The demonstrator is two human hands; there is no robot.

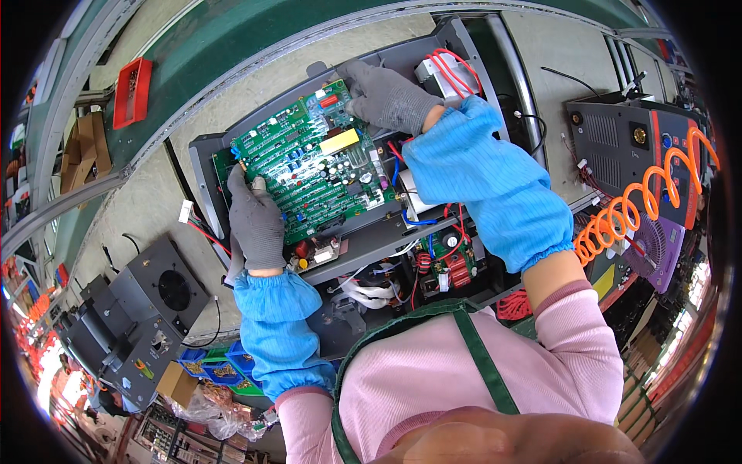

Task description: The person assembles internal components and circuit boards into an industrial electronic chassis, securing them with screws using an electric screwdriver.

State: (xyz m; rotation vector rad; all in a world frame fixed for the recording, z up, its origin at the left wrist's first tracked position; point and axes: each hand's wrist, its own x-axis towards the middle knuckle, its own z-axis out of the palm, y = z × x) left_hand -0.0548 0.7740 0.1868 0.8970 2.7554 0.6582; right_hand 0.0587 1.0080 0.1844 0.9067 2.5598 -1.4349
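Note:
A green circuit board [309, 162] crowded with components, one of them a yellow block, lies tilted over a dark grey metal chassis [209, 147]. My left hand [256, 216], in a grey glove, grips the board's left edge with the thumb on top. At the far right corner of the board, my right hand [382, 97], gloved too, has its fingers closed around the edge. Its fingertips are partly hidden. Red and blue wires [396, 158] run in the chassis beside the board. A second, smaller circuit board [452, 259] sits in the near part of the chassis.
Right of the chassis stands a grey machine unit [626, 139] behind a coiled orange air hose [618, 216]. Another grey housing with a fan [174, 286] is at the left. A red bin [132, 93] is at the far left; blue bins [222, 373] hold small parts nearer me.

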